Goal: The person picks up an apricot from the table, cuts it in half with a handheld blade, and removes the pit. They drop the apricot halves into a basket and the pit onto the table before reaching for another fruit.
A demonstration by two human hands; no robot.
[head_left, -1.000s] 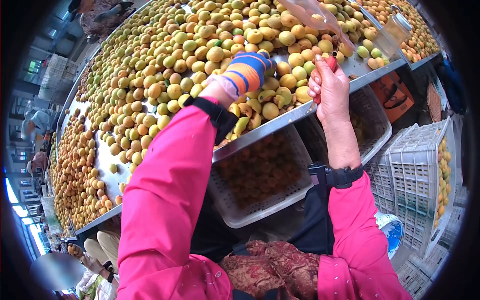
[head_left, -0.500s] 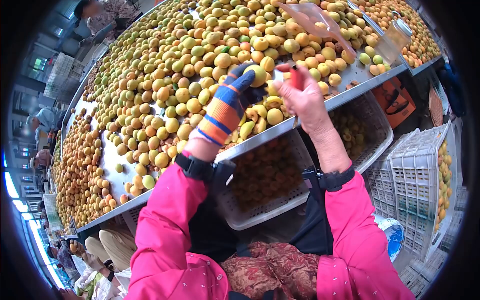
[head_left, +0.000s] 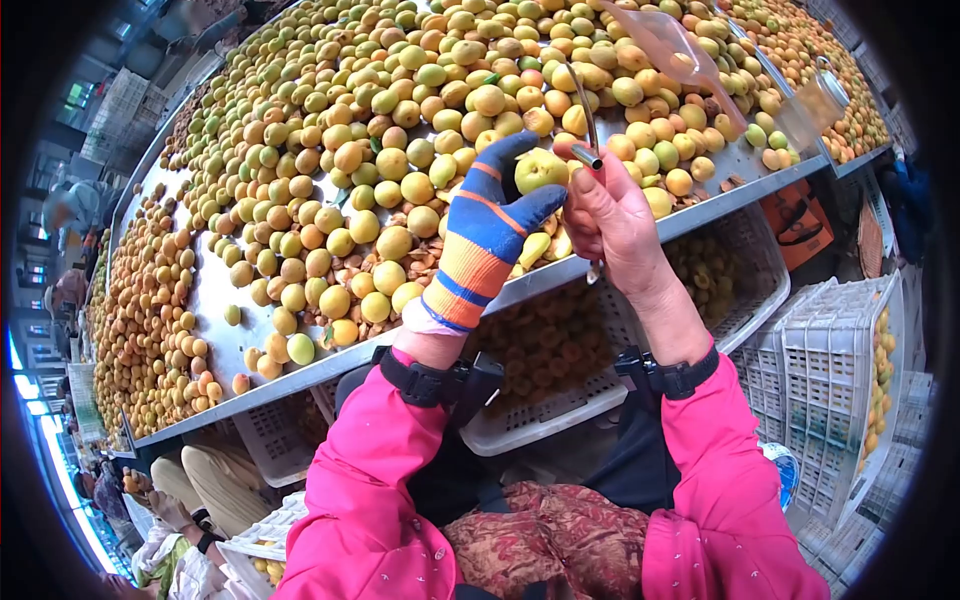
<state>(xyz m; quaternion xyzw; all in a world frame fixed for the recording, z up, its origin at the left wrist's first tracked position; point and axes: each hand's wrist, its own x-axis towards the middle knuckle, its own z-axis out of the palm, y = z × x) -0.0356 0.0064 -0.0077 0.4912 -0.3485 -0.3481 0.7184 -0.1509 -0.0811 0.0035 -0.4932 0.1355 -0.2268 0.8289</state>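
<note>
My left hand (head_left: 495,215), in a blue and orange striped glove, is closed around a yellow-green apricot (head_left: 541,171) between thumb and fingers. Close to the right of that fruit is my bare right hand (head_left: 612,212), its fingers wrapped around a slim metal tool (head_left: 588,154). A tube-like tip and a thin long metal part of the tool show above the fingers; the rest is hidden in the hand. Both hands are over the near edge of a metal table (head_left: 370,350) piled with apricots (head_left: 393,243). Pieces of cut apricot (head_left: 535,248) lie just below my left hand.
Under the table edge stand a crate of apricots (head_left: 520,425) and another crate (head_left: 765,290). Stacked white crates (head_left: 835,350) are at the right. A clear plastic scoop (head_left: 670,45) and a plastic jar (head_left: 820,100) lie on the fruit side. Another person's legs (head_left: 225,490) show at lower left.
The apricot has turned in my left hand, and the glove's fingers have opened somewhat around it. In my right hand the tool has turned: red showed before, bare metal shows now.
</note>
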